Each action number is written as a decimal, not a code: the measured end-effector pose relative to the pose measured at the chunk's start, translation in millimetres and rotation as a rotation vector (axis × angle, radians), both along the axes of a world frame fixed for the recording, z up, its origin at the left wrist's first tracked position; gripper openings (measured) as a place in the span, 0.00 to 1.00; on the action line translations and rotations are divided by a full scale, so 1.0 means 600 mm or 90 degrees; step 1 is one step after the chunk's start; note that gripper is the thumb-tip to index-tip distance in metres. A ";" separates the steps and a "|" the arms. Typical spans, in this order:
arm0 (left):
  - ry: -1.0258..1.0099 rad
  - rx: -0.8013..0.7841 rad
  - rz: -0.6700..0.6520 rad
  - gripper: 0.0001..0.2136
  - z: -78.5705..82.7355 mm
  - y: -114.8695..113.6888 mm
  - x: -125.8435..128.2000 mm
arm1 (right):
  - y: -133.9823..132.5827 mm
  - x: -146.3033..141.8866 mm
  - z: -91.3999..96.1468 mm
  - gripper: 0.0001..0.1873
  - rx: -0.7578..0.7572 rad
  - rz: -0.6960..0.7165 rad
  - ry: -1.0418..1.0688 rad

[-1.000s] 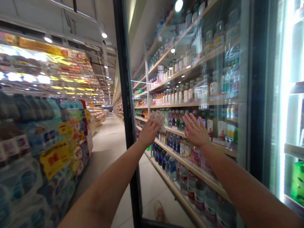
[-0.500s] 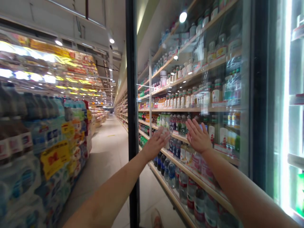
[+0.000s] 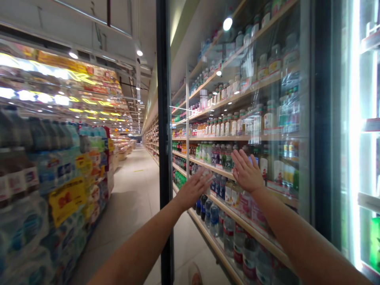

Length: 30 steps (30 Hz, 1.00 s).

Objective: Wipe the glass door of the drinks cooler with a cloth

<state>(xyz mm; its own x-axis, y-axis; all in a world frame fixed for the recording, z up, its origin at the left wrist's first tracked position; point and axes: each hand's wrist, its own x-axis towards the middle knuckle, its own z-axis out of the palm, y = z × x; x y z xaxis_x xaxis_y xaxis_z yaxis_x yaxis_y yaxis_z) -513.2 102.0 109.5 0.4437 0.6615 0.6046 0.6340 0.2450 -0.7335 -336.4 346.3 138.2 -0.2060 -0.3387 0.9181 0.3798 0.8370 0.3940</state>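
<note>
A glass cooler door (image 3: 237, 91) with a black frame stands in front of me, and rows of drinks show in or through its pane. My right hand (image 3: 247, 171) is raised at the pane, its fingers stretched and the palm turned toward the glass. Whether it actually touches cannot be made out. Lower and to the left, my left hand (image 3: 195, 190) is also before the glass, near the black upright (image 3: 165, 118). Its fingers are extended and slightly blurred, overlapping bottles behind. Neither hand holds anything.
Along the left are stacked packs of bottled drinks (image 3: 26, 221) with a yellow sign (image 3: 67, 200). A tiled aisle (image 3: 135, 174) runs into the distance. Bright cooler lighting (image 3: 355, 130) and shelves are at the far right. A foot (image 3: 195, 274) shows at the bottom.
My left hand has dropped a little lower. My right hand has barely moved, and the door looks nearly the same, with a slight shift of the view.
</note>
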 end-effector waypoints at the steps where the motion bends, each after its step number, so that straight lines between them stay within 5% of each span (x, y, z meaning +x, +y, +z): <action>1: 0.027 -0.051 -0.011 0.23 -0.009 -0.002 0.004 | 0.000 0.000 0.000 0.40 -0.003 0.001 -0.002; 4: 0.030 -0.087 -0.005 0.24 0.011 -0.009 0.005 | 0.000 0.002 0.000 0.40 -0.005 0.003 -0.002; 8: -0.086 0.116 0.038 0.28 0.062 0.000 -0.009 | 0.000 0.001 0.000 0.38 -0.007 -0.002 -0.006; 11: -0.112 0.180 0.037 0.30 0.041 0.010 -0.011 | 0.001 0.000 -0.001 0.38 -0.007 -0.005 -0.006; 14: -0.053 0.093 0.018 0.28 0.001 0.005 -0.008 | 0.001 -0.001 -0.001 0.39 -0.006 -0.003 -0.001; 16: -0.019 0.050 0.013 0.26 0.000 -0.005 -0.010 | 0.000 -0.001 -0.001 0.39 -0.006 -0.002 -0.001; 21: -0.145 0.211 0.081 0.27 0.088 -0.023 -0.027 | -0.002 0.001 0.000 0.39 -0.009 -0.002 -0.002; 23: -0.191 0.244 0.097 0.29 0.098 -0.025 -0.029 | -0.003 0.001 0.000 0.40 -0.014 0.004 -0.003; 26: -0.169 0.214 0.092 0.29 0.042 -0.030 -0.022 | -0.003 0.002 0.000 0.39 -0.009 0.012 0.000; 30: -0.067 0.043 0.057 0.27 -0.055 -0.049 -0.013 | -0.003 0.002 -0.001 0.38 -0.003 0.009 0.000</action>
<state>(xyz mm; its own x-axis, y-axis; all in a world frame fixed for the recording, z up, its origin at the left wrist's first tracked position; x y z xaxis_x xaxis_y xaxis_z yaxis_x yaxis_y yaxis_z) -521.0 72.7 76.6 0.3159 0.6518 0.6895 0.6803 0.3510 -0.6435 -335.4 344.5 137.8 -0.2013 -0.3373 0.9196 0.3687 0.8437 0.3901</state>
